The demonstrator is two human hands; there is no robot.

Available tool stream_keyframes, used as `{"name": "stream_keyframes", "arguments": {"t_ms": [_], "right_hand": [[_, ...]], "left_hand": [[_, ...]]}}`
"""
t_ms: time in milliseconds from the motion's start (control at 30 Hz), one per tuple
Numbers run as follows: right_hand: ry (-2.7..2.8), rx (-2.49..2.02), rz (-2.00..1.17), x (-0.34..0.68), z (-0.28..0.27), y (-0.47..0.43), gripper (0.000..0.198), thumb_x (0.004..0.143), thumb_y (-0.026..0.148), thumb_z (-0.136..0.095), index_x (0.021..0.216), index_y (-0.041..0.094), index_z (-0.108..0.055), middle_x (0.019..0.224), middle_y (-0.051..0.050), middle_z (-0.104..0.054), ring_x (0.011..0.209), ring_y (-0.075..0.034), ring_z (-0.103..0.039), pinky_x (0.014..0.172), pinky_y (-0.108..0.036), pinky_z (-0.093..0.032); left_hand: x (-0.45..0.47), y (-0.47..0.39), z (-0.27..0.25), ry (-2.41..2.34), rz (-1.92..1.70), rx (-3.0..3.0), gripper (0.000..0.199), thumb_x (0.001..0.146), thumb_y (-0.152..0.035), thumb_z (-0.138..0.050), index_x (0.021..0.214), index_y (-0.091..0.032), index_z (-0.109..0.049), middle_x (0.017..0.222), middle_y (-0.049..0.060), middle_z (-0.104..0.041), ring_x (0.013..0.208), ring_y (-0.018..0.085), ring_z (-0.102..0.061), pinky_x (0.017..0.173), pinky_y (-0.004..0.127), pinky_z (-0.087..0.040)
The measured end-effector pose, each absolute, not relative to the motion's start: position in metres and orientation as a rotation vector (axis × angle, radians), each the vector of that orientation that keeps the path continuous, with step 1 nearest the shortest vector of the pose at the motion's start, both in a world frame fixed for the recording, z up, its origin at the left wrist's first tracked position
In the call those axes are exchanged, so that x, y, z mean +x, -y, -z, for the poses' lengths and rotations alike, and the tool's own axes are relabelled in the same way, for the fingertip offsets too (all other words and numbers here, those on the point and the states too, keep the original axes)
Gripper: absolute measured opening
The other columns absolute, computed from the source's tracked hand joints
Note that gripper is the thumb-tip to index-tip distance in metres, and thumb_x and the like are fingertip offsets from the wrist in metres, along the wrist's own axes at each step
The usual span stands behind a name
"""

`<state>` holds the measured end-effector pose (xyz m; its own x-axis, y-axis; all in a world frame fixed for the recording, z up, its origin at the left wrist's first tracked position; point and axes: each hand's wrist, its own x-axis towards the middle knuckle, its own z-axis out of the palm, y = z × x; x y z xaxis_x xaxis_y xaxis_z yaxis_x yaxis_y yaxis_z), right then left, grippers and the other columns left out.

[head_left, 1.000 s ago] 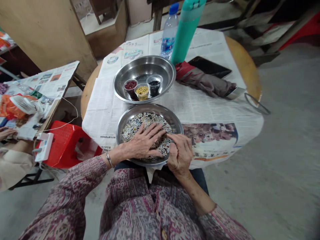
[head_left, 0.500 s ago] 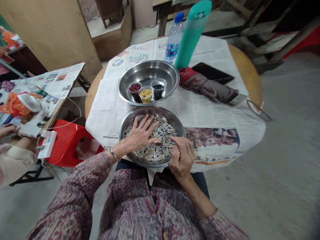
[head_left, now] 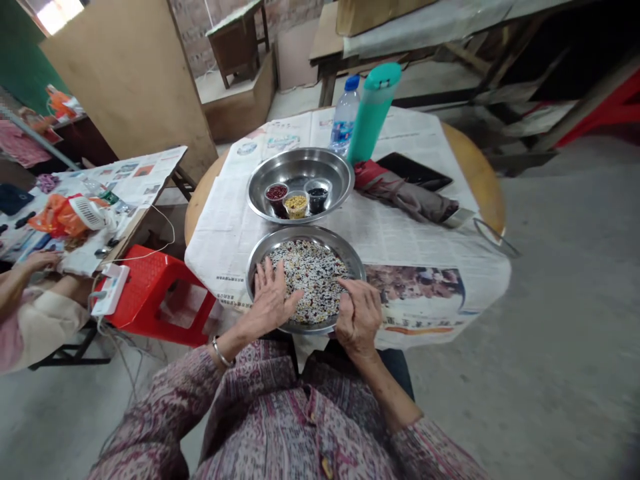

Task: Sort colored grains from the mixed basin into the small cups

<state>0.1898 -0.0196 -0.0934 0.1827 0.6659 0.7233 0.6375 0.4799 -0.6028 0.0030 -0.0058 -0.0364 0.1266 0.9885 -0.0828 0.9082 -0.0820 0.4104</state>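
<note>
A steel basin [head_left: 363, 261] nearest my body holds a spread of white grains mixed with dark, red and yellow beans [head_left: 315, 277]. My left hand [head_left: 270, 300] lies open at the basin's left side, fingers apart, fingertips touching the mix. At the right rim, my right hand [head_left: 359, 315] is closed, with the index finger and thumb toward the grain; whatever its curled fingers hold is hidden. Behind, a second steel basin [head_left: 337, 170] contains a cup of red beans [head_left: 277, 193], a cup of yellow beans [head_left: 296, 205] and a cup of black beans [head_left: 317, 195].
Newspaper [head_left: 400, 233] covers the round table. Toward its back stand a water bottle [head_left: 345, 117] and a green bottle [head_left: 375, 113]; a folded umbrella [head_left: 405, 193] and a dark tablet [head_left: 415, 170] lie at right. A red stool [head_left: 150, 293] and another person's arm [head_left: 25, 273] are at left.
My left hand has slid from the middle of the grain to the basin's left side. My right hand stays at the right rim. The view has tilted up somewhat.
</note>
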Motion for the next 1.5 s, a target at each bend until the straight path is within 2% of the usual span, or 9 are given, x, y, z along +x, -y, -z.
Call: {"name": "stream_keyframes", "arguments": {"t_ms": [267,467,567,633,800,933,1067,1167,1500], "right_hand": [[1.493,-1.189,-0.051,0.19,0.096,0.02,0.032,0.094,0.018,-0.045,0.117,0.021,-0.067,0.105,-0.009,-0.072,0.104,-0.025,-0.062,0.097,-0.046,-0.049],[1.516,-1.215,-0.071,0.19,0.094,0.021,0.033,0.093,0.016,-0.044,0.117,0.021,-0.066,0.106,-0.009,-0.071,0.104,-0.025,-0.062,0.096,-0.047,-0.049],[1.536,-1.23,-0.069,0.191,0.093,0.023,0.032,0.093,0.016,-0.045,0.115,0.022,-0.067,0.104,-0.008,-0.071,0.103,-0.024,-0.062,0.096,-0.046,-0.048],[1.575,-1.266,-0.047,0.193,0.089,0.024,0.029,0.093,0.016,-0.046,0.113,0.022,-0.067,0.102,-0.007,-0.072,0.103,-0.024,-0.062,0.098,-0.046,-0.045],[1.889,-1.386,0.053,0.202,0.067,0.028,0.015,0.093,0.02,-0.056,0.104,0.023,-0.067,0.099,-0.004,-0.074,0.101,-0.023,-0.062,0.111,-0.054,-0.032],[2.162,-1.236,-0.151,0.19,0.046,0.029,0.012,0.095,0.019,-0.055,0.092,0.022,-0.065,0.086,-0.003,-0.071,0.083,-0.018,-0.062,0.085,-0.035,-0.047],[2.434,-1.07,-0.441,0.152,0.037,0.026,0.015,0.096,0.017,-0.053,0.093,0.022,-0.066,0.085,-0.002,-0.07,0.079,-0.017,-0.064,0.075,-0.03,-0.048],[2.539,-1.033,-0.536,0.123,0.036,0.015,0.016,0.096,0.016,-0.052,0.097,0.023,-0.067,0.088,-0.003,-0.07,0.082,-0.017,-0.065,0.075,-0.029,-0.047],[2.352,-1.3,-0.248,0.125,0.046,-0.062,0.021,0.096,0.017,-0.049,0.107,0.017,-0.067,0.1,-0.009,-0.066,0.099,-0.022,-0.059,0.087,-0.033,-0.048]], "left_hand": [[0.041,-0.017,0.044,-1.871,-0.359,2.065,0.087,0.092,-0.051,-0.057,0.157,-0.009,-0.016,0.165,0.03,-0.009,0.154,0.046,0.0,0.12,0.067,-0.017],[0.033,-0.019,0.024,-1.604,-0.469,2.411,0.064,0.095,-0.042,-0.057,0.15,-0.017,-0.037,0.162,0.021,-0.029,0.152,0.038,-0.024,0.12,0.061,-0.027],[0.003,-0.026,0.017,-1.5,-0.65,2.475,0.026,0.099,-0.028,-0.053,0.121,-0.019,-0.063,0.131,0.013,-0.061,0.127,0.026,-0.054,0.11,0.047,-0.044],[-0.021,-0.034,0.017,-1.532,-0.767,2.441,0.018,0.099,-0.021,-0.05,0.103,-0.019,-0.067,0.104,0.008,-0.068,0.104,0.021,-0.062,0.101,0.041,-0.049],[-0.064,-0.062,0.027,-1.743,-1.068,2.117,0.012,0.093,-0.018,-0.059,0.101,-0.018,-0.068,0.098,0.006,-0.067,0.094,0.018,-0.061,0.089,0.034,-0.053],[-0.078,-0.083,0.036,-1.598,-1.03,1.9,0.022,0.09,-0.024,-0.063,0.109,-0.016,-0.069,0.092,0.003,-0.067,0.074,0.012,-0.058,0.072,0.025,-0.052],[-0.085,-0.096,0.043,-1.467,-0.955,1.926,0.023,0.09,-0.028,-0.063,0.106,-0.014,-0.07,0.076,0.001,-0.066,0.068,0.012,-0.057,0.072,0.025,-0.05],[-0.087,-0.099,0.047,-1.431,-0.947,1.998,0.021,0.089,-0.028,-0.063,0.103,-0.013,-0.071,0.08,0.003,-0.069,0.071,0.013,-0.06,0.075,0.027,-0.051],[-0.087,-0.1,0.052,-1.431,-0.978,2.046,0.019,0.089,-0.027,-0.065,0.099,-0.013,-0.072,0.084,0.006,-0.071,0.075,0.015,-0.064,0.077,0.027,-0.051]]}}
